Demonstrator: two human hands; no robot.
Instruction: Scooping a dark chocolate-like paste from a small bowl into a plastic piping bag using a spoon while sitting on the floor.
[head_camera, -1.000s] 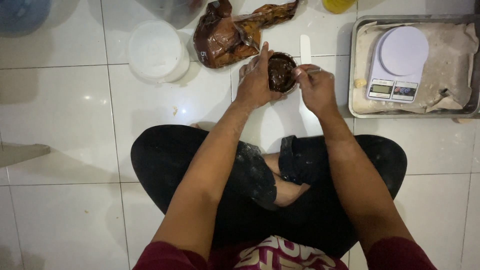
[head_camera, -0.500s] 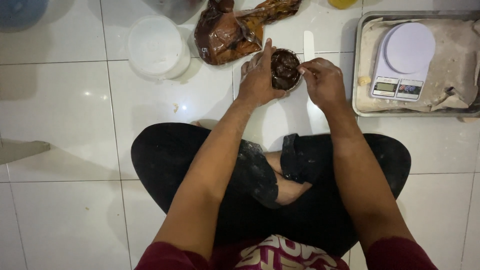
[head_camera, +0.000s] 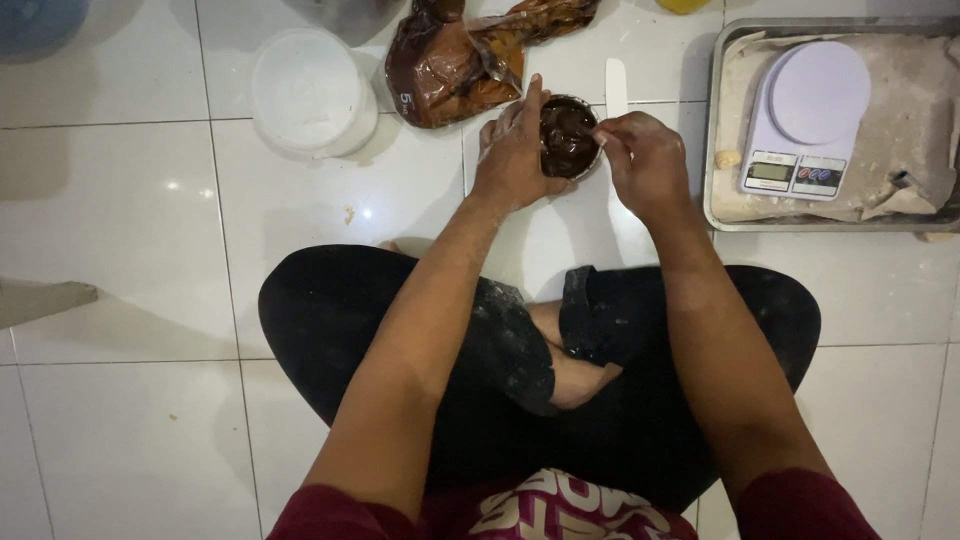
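Metal tray (head_camera: 722, 130), lined with paper and carrying a white kitchen scale (head_camera: 805, 120), is set well right of the grip. Brown plastic bag (head_camera: 460, 60) lies just beyond it; white lidded tub (head_camera: 310, 90) off left. Small cup of dark brown paste (head_camera: 568, 135) is steadied on the floor, wrapped by the left hand (head_camera: 515, 155). Right hand (head_camera: 645, 160) is pinched narrowly at the cup's rim; what is pinched cannot be told.

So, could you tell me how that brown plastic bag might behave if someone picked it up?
The brown plastic bag looks crumpled and floppy, so it would probably sag. Its glossy film may be slippery. It bulges, so it probably still holds some weight.
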